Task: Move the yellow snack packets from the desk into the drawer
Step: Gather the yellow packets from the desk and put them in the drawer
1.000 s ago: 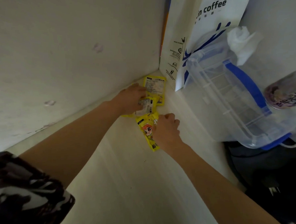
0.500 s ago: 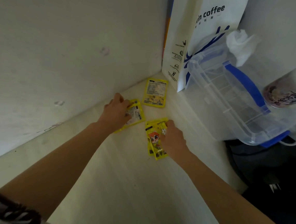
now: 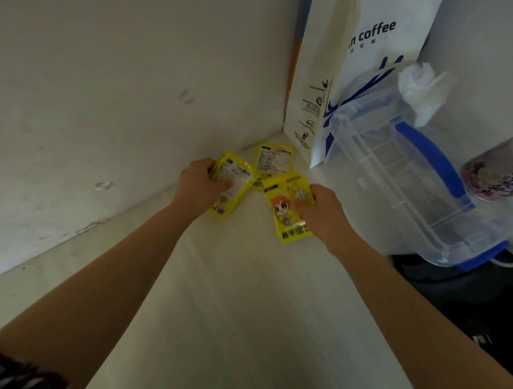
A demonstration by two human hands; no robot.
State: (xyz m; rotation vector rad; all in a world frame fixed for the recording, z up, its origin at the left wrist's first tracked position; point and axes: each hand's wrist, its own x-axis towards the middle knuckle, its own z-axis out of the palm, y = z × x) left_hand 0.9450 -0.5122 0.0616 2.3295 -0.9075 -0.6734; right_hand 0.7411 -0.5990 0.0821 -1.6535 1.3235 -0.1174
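Observation:
Three yellow snack packets lie or are held near the far corner of the white desk [image 3: 243, 312]. My left hand [image 3: 200, 185] grips one packet [image 3: 235, 187], back side up, with the thumb across it. My right hand [image 3: 322, 215] grips another packet [image 3: 284, 210] showing a cartoon face; a further packet may sit under it. The third packet [image 3: 273, 159] lies flat in the corner, label side up, touched by neither hand. No drawer is in view.
A white paper coffee bag [image 3: 344, 80] stands in the corner. A clear plastic box with blue handle [image 3: 398, 178] leans right of the packets, tissue [image 3: 421, 87] on top. A drink cup [image 3: 500, 174] sits far right. White walls close the left side.
Both hands have closed their fingers round their packets and lifted them slightly off the desk. The corner packet has not moved.

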